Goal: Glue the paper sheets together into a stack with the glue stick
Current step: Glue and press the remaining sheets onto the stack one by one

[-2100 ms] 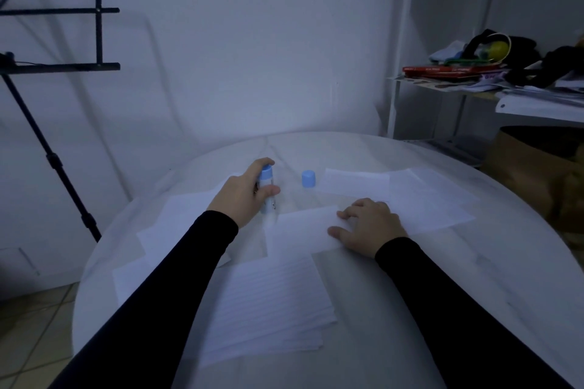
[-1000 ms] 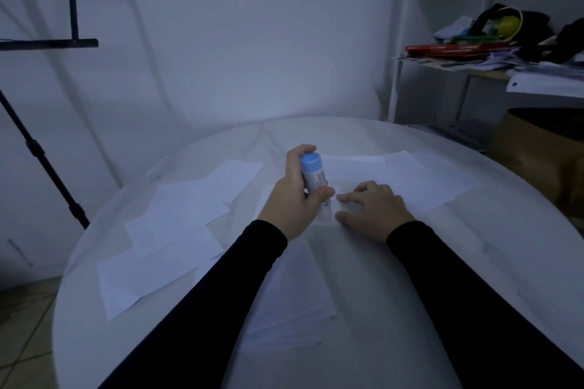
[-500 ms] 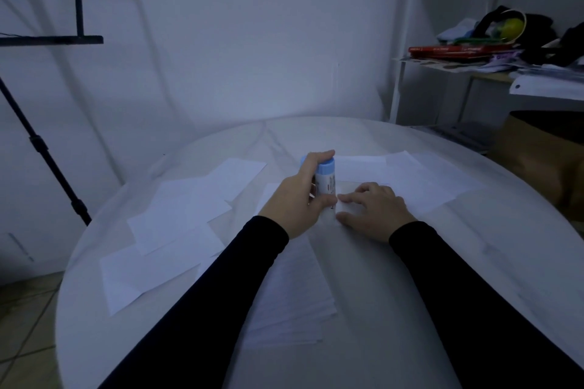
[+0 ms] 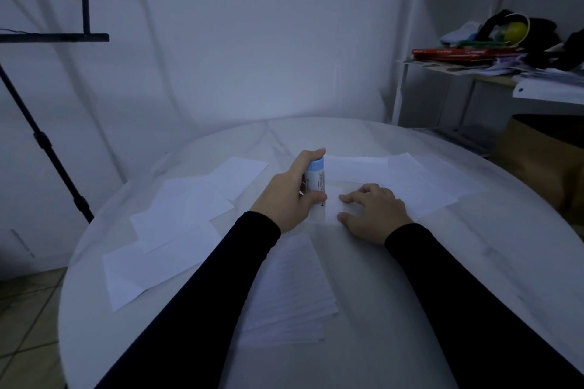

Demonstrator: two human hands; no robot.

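Gluing stage, by the look of it: left hand (image 4: 289, 196) gripping the white glue stick with the light blue top (image 4: 316, 179), fingers (image 4: 311, 155) curled round the barrel and thumb clamped on the lower part, stick standing almost upright with its bottom end down on the small white paper sheet (image 4: 335, 208) in the middle of the round pale counter (image 4: 474, 278). Right hand (image 4: 373, 213) lying flat on that same sheet just beside the stick, fingers spread and relaxed, pinning it rather than gripping anything

Handling-wise, probably dealing with a light, rigid plastic tube, smooth enough to twist in the grip, so holding it low near the working end seems sensible for pressure. Paper looking thin, floppy and likely to skid or wrinkle under the drag of the glue, hence pressing it flat close to the stroke; lifting best done by an edge or corner

More loose white sheets (image 4: 177, 218) scattered to the left, others (image 4: 420, 180) fanned out to the right, and a lined paper stack (image 4: 290, 294) sitting nearer, between the black sleeves

Too dim to tell whether any glue is actually showing on the sheet
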